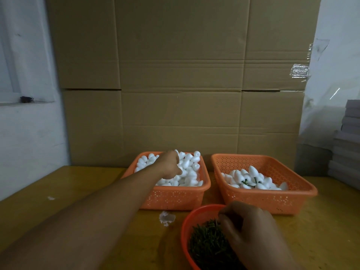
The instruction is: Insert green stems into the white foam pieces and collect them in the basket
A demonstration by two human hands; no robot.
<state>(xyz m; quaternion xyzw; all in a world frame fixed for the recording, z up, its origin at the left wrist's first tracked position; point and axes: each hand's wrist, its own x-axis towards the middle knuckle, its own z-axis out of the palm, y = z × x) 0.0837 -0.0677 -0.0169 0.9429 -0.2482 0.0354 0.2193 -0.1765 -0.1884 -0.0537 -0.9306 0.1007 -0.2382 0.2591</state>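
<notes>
On yellow surface [97, 191]: left hand [169, 164] in left basket [175, 197], fingers curled into white foam pieces [190, 166], grip unclear. Right hand [251, 230] pinching green stems [206, 242] in round bowl [187, 225]. Stemmed pieces [251, 180] in right basket [272, 199].

Under my left hand [169, 164], white foam pieces [190, 168] fill an orange basket [175, 197] with a perforated lattice pattern. Beneath my right hand [253, 230], dark green stems [206, 242] sit in a red-orange bowl [185, 227] on the yellow-brown table [58, 191].
</notes>
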